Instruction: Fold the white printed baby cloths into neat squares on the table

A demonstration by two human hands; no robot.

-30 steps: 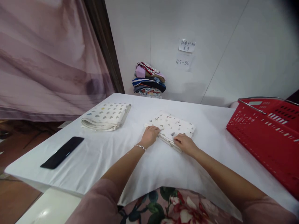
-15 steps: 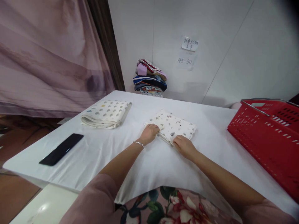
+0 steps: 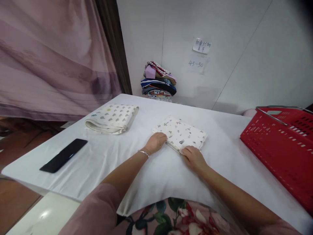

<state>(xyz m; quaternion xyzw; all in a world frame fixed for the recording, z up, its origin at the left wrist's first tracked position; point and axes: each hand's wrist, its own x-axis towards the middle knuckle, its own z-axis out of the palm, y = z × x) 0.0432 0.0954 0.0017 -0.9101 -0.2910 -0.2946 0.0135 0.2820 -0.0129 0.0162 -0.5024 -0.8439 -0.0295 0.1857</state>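
Note:
A folded white cloth [image 3: 182,132] with small grey and brown prints lies flat in the middle of the white-covered table. My left hand [image 3: 156,142], a silver bracelet at its wrist, grips the cloth's near left edge with the fingers curled over it. At the near right corner, my right hand [image 3: 195,158] pinches the same edge, fingers on top; its thumb is mostly hidden. Between the two hands the folded layers show along the edge. To the left lies a thicker folded cloth [image 3: 113,118] with a grey mushroom-like print, apart from both hands.
A black phone-like slab [image 3: 64,156] rests near the table's left edge. On the right stands a red plastic basket [image 3: 276,153] with a metal handle. Beyond the table's far edge is a stack of folded fabrics [image 3: 158,81] against the wall. A pink curtain [image 3: 56,58] hangs at the left.
The view has shifted slightly. Both hands stay at the cloth's near edge, with the right hand's fingers a little farther over its corner. The cloth lies in about the same place.

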